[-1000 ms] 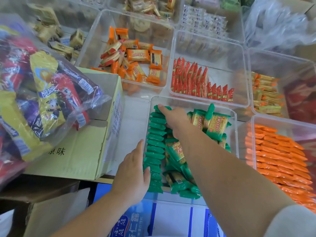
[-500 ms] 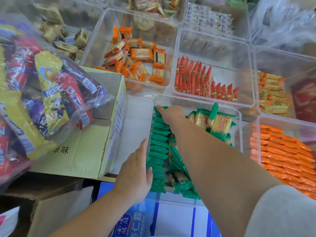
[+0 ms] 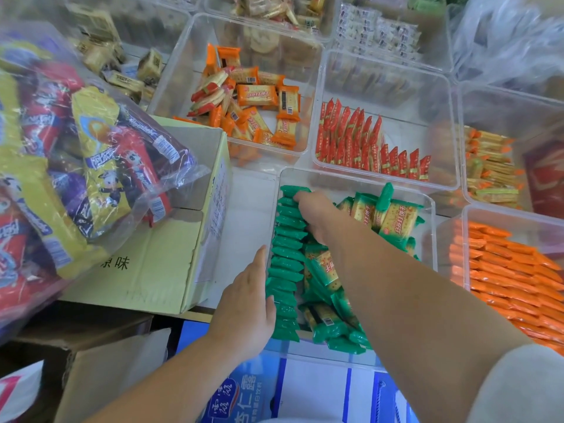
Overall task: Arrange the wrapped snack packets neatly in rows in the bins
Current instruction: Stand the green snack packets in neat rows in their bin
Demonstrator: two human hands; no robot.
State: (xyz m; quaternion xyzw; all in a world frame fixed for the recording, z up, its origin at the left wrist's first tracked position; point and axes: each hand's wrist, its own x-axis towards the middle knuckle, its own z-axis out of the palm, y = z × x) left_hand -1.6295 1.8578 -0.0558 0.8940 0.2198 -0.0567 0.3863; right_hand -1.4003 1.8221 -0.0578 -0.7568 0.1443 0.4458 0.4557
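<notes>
At far left a clear bag (image 3: 76, 154) of mixed snacks sags over an open cardboard box (image 3: 146, 261). The box stands on a white tabletop (image 3: 244, 209), whose near edge meets a blue-and-white carton (image 3: 314, 389).

The left hand (image 3: 247, 306) lies flat, fingers straight and together, against the outer left wall of a clear bin (image 3: 357, 184). Inside, along that wall, green packets (image 3: 287, 264) stand on edge in one tidy row from front to back.

The right hand (image 3: 317, 215) reaches to the row's far end, fingers bent down onto the last packets. Whether it pinches one cannot be told. To its right, loose green packets (image 3: 390, 218) lie heaped.

Behind are more clear bins: one with jumbled orange packets (image 3: 253, 99), and next to it red packets (image 3: 366, 148) standing in rows. At far right lies a slanted orange row (image 3: 512, 270).
</notes>
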